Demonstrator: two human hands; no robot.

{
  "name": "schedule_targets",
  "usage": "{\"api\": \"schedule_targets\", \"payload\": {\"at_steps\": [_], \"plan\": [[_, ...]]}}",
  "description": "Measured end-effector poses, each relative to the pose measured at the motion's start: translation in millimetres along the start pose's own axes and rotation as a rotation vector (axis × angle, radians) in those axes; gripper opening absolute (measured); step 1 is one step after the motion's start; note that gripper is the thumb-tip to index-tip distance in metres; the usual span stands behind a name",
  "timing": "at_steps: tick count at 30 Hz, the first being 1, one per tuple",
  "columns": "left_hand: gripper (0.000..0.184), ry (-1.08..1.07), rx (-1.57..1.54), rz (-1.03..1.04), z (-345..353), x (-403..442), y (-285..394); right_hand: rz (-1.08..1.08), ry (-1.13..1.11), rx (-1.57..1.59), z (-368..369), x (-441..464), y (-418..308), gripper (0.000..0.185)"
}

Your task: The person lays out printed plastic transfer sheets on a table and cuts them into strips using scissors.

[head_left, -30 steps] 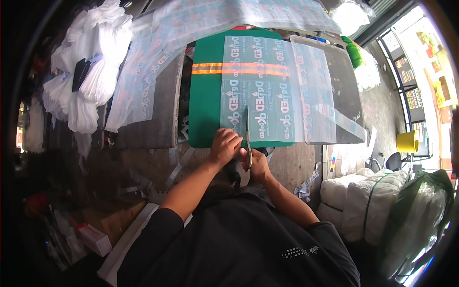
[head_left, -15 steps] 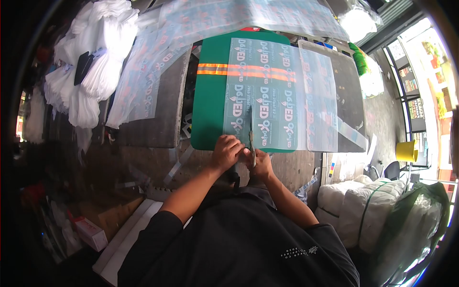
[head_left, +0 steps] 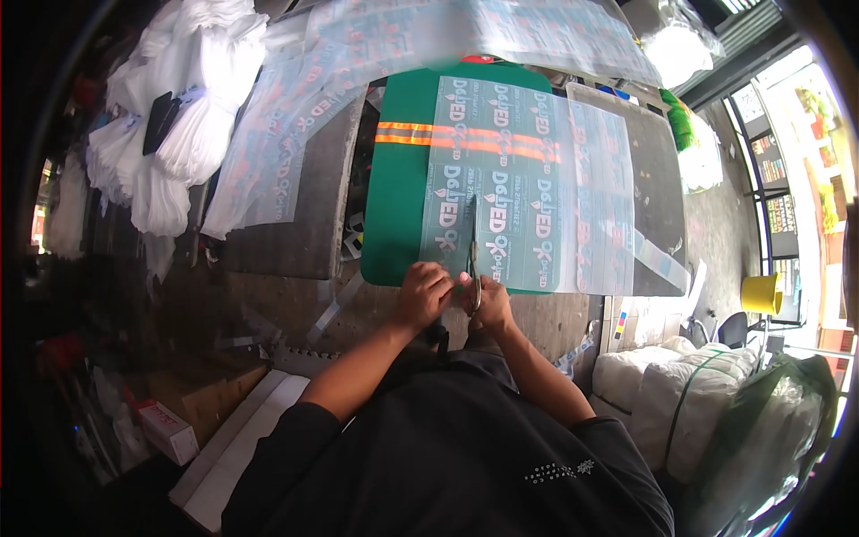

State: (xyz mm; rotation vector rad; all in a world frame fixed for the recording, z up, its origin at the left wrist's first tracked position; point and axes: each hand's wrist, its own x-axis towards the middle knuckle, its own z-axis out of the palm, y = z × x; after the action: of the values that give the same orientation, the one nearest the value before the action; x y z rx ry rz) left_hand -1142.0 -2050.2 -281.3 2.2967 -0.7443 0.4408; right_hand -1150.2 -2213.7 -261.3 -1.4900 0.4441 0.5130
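Observation:
A printed translucent sheet [head_left: 510,197] lies over a green board [head_left: 394,197] crossed by an orange reflective strip [head_left: 403,133]. My right hand [head_left: 490,306] is closed on the handles of scissors [head_left: 473,273], whose blades point away from me at the sheet's near edge. Just left of them, my left hand [head_left: 426,294] has its fingers curled together at the same edge, pinching the sheet near the scissors. How far the blades reach into the sheet is hard to make out.
Dark panels [head_left: 318,188] flank the green board. More printed film [head_left: 385,40] lies across the far side. White bundled material [head_left: 197,107] is at the upper left, wrapped bales [head_left: 689,385] at the lower right. Also there are a yellow bucket [head_left: 761,294] and a small box [head_left: 168,431].
The view has shifted slightly, so the board and sheet sit lower and further right. My hands stay near the sheet's close edge, with the scissors still in my right hand.

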Motion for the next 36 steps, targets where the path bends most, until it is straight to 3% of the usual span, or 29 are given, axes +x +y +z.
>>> {"api": "schedule_targets", "payload": {"at_steps": [36], "plan": [[0.007,-0.005,-0.041,0.000,-16,4,9,-0.010,-0.020,0.160,-3,54,-23,0.049]]}}
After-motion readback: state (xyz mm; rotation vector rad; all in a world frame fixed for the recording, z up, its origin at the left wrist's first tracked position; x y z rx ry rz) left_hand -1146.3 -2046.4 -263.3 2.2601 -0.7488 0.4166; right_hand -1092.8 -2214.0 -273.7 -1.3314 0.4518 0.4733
